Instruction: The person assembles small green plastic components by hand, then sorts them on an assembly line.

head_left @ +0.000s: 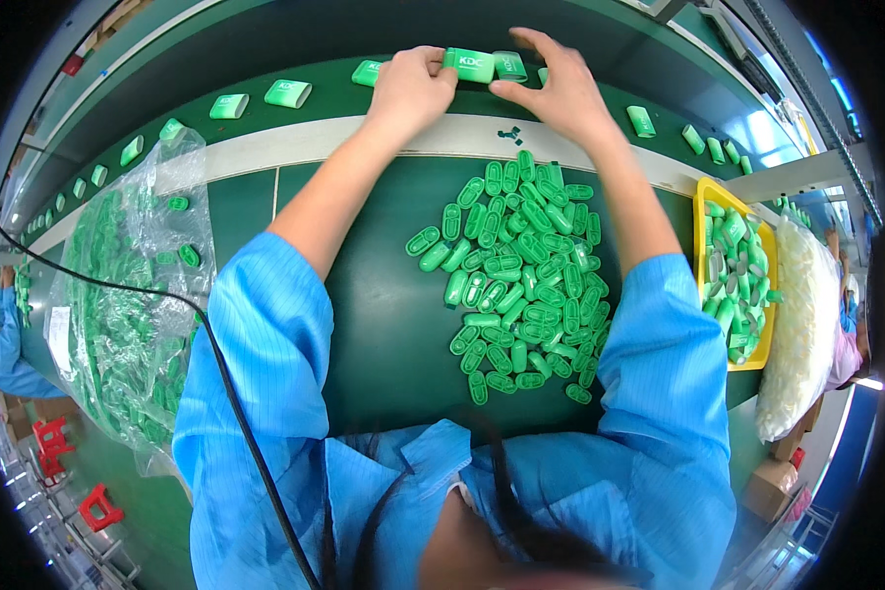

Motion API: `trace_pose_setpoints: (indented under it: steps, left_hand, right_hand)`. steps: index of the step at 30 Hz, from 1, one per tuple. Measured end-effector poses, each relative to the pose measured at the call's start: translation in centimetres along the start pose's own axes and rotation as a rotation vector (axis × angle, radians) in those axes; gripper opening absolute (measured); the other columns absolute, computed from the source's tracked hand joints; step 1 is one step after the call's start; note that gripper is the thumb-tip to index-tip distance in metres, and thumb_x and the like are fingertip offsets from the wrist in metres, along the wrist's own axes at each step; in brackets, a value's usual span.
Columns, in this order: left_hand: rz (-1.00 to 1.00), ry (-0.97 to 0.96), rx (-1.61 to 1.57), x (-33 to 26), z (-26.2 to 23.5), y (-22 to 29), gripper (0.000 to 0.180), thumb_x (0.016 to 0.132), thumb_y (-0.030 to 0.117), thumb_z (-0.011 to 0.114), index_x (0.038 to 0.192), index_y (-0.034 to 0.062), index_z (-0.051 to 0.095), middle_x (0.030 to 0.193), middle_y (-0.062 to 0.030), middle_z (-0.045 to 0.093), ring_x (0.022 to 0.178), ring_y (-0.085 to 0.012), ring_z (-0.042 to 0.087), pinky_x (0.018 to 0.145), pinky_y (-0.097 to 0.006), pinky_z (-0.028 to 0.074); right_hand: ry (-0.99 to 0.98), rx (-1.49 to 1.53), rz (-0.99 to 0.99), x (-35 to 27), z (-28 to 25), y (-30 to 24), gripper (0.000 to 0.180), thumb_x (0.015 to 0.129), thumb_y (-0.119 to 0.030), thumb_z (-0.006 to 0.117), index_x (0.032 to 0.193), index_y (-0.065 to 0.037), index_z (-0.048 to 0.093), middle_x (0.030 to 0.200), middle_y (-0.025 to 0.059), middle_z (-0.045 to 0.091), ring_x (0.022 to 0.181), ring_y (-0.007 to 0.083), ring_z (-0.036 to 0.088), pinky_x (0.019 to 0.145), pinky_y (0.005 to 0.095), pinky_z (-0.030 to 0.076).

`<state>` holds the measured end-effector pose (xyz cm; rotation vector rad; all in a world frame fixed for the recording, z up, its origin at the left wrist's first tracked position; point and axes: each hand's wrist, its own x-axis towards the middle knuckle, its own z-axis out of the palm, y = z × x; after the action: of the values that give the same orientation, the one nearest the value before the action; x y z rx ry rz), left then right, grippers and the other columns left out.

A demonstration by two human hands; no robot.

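At the far side of the bench, my left hand pinches the left end of a green plastic case with white lettering. A second, partly see-through green case sits right against its other end. My right hand is open around that second case, thumb and forefinger apart; whether the thumb touches it I cannot tell. Another green case shows partly behind my left hand. Between my forearms lies a heap of small oval green plastic parts, and a few dark green bits rest on the pale ledge.
Similar green cases stand in a line along the belt. On the left is a clear bag of green parts, crossed by a black cable. To the right are a yellow tray of cases and a bulging whitish bag.
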<state>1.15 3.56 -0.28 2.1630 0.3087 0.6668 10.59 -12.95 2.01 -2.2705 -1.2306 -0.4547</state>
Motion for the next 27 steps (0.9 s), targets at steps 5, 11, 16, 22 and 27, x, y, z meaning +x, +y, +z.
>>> trace_pose_setpoints:
  steps: [5,11,16,22,27]
  left_hand:
    - [0.004,-0.088,0.287,0.5,-1.5,-1.8,0.039,0.078,0.019,0.057,0.110,-0.0026,0.056,0.100,-0.0183,0.062,0.097,-0.0309,0.057,0.088,-0.036,0.043]
    - [0.357,-0.256,0.154,-8.4,-4.1,2.6,0.060,0.078,0.034,0.062,0.127,0.0054,0.042,0.128,-0.0185,0.042,0.119,-0.0329,0.041,0.099,-0.037,0.033]
    - [0.468,-0.496,0.185,-14.1,-4.8,3.3,0.078,0.077,0.047,0.061,0.137,0.0104,0.026,0.138,-0.0252,0.025,0.127,-0.0412,0.025,0.104,-0.046,0.021]
    - [0.412,-0.450,0.200,-12.7,-1.2,4.2,0.077,0.082,0.055,0.049,0.138,0.0098,0.023,0.137,-0.0319,0.020,0.129,-0.0427,0.020,0.105,-0.047,0.018]
    - [0.435,-0.441,-0.050,-10.2,1.2,3.9,0.065,0.088,0.047,0.046,0.137,0.0082,0.026,0.137,-0.0258,0.027,0.128,-0.0359,0.027,0.105,-0.039,0.024]
  right_hand:
    - [-0.036,-0.286,-0.034,0.4,2.7,2.0,0.058,0.072,-0.039,0.067,0.120,-0.011,0.051,0.116,0.0117,0.054,0.106,0.0299,0.050,0.090,0.0386,0.041]
    - [-0.077,-0.044,0.018,-1.2,0.1,3.0,0.044,0.073,-0.036,0.066,0.102,-0.003,0.058,0.097,0.0155,0.055,0.095,0.0317,0.053,0.083,0.0373,0.043]
    - [-0.092,-0.311,0.137,-4.3,-10.4,4.5,0.044,0.069,-0.036,0.068,0.097,-0.002,0.059,0.092,0.0169,0.055,0.089,0.0326,0.054,0.079,0.0386,0.044]
    - [-0.029,-0.685,0.247,-15.5,-19.3,11.6,0.044,0.078,-0.037,0.063,0.106,-0.004,0.058,0.104,0.0130,0.058,0.096,0.0305,0.054,0.083,0.0368,0.043]
    - [0.113,-0.666,0.211,-21.2,-20.7,8.9,0.047,0.072,-0.027,0.069,0.113,-0.008,0.055,0.112,0.0134,0.055,0.104,0.0322,0.049,0.091,0.0392,0.039]
